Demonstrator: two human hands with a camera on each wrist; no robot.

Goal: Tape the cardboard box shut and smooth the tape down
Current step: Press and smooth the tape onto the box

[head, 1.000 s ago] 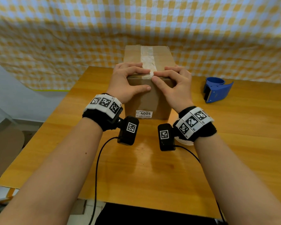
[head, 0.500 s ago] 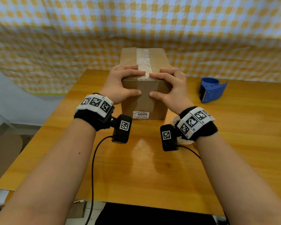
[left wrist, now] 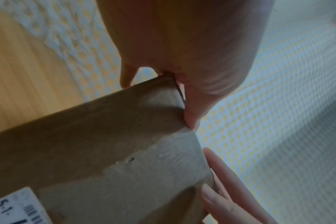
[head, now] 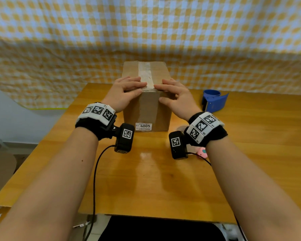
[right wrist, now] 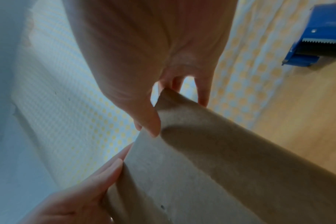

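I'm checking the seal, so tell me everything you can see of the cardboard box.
The cardboard box is plain brown, upright on the wooden table, flaps closed. Pale tape runs along its top seam. A white label reading 4005 sits low on its near face. The left hand and right hand rest on its near top edge.

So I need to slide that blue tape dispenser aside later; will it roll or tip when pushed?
The blue tape dispenser probably slides rather than rolls: it rests on a flat edge on the wooden table. Its hard plastic body looks rigid and likely light. Mind the serrated blade.
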